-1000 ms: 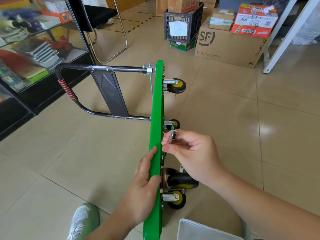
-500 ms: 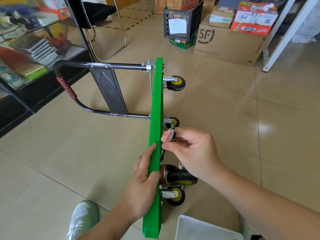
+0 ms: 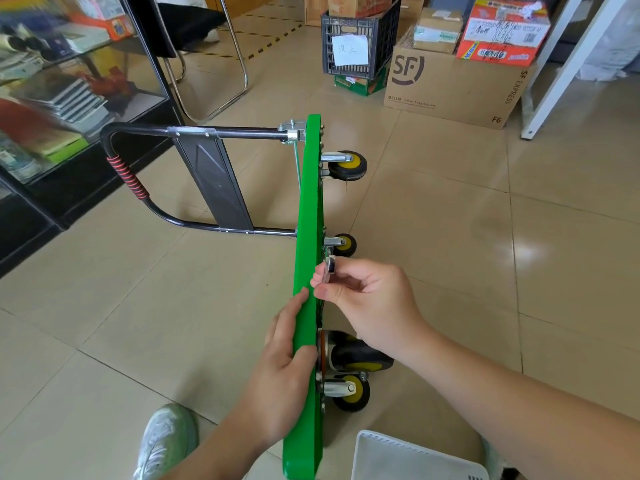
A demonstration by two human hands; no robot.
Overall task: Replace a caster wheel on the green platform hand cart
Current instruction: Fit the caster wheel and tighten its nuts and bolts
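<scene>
Your right grip (image 3: 374, 299) pinches a small metal part (image 3: 328, 270) between thumb and forefinger; can't tell if it's a wrench or a bracket. It sits against the underside of the green platform (image 3: 308, 209), just left of that grip. The platform stands on edge, long axis running away from you, wheels facing right. The spot lies between the far small caster (image 3: 346, 244) and the large black caster (image 3: 360, 355) under your wrist. Your left grip (image 3: 287, 368) clasps the platform edge, just nearer you. Right grip is nearer; probably fastener work.
</scene>
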